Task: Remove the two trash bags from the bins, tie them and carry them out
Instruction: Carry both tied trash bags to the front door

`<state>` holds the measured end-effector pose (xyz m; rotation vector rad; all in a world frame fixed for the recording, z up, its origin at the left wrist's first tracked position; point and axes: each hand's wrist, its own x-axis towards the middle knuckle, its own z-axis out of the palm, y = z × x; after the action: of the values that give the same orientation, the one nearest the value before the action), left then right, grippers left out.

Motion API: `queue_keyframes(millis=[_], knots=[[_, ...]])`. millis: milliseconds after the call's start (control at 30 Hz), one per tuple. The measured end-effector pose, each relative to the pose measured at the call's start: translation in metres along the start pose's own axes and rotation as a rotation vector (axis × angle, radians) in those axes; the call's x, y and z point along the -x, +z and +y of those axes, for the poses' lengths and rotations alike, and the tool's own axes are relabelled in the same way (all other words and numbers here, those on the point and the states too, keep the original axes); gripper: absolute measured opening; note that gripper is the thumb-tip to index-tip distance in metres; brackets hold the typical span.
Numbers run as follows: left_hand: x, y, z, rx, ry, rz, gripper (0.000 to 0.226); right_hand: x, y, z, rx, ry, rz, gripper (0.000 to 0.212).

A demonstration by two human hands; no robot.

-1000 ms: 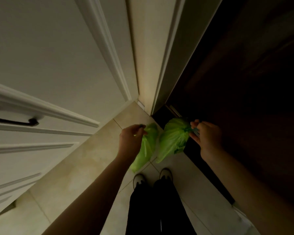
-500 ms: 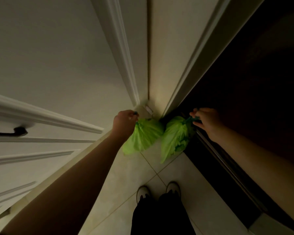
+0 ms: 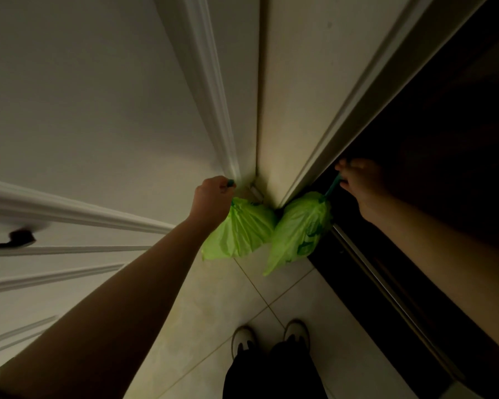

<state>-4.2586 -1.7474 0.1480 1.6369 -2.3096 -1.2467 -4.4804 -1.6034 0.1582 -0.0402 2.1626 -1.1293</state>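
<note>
Two tied bright green trash bags hang in front of me over the tiled floor. My left hand [image 3: 212, 201] is shut on the drawstring of the left trash bag [image 3: 242, 230], which dangles just below the fist. My right hand [image 3: 362, 184] pinches the teal drawstring of the right trash bag [image 3: 301, 226], which hangs beside the dark doorway. The two bags touch each other at the middle. No bins are in view.
A white panelled door [image 3: 84, 125] with a dark handle [image 3: 18, 239] fills the left. A white door frame [image 3: 323, 116] stands ahead, with a dark opening [image 3: 444, 139] and a metal threshold strip [image 3: 386, 286] on the right. My shoes [image 3: 271, 336] stand on beige tiles.
Both arms have stretched forward and lifted, carrying the bags toward the corner of the door frame. The view has tilted up and closer to the doorway.
</note>
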Motion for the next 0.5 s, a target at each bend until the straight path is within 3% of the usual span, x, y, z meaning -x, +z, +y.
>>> queue_keyframes(millis=[233,333,500], knots=[[0.005,0.013,-0.017,-0.163,-0.01,-0.07,0.024,0.013,0.02,0.015,0.164,0.006,-0.202,0.014],[0.011,0.016,-0.021,-0.182,-0.015,-0.055,0.025,0.011,0.019,0.024,0.244,-0.02,-0.255,0.03],[0.018,0.015,-0.023,-0.202,-0.012,-0.025,0.025,0.01,0.006,0.029,0.427,-0.076,-0.197,0.018]])
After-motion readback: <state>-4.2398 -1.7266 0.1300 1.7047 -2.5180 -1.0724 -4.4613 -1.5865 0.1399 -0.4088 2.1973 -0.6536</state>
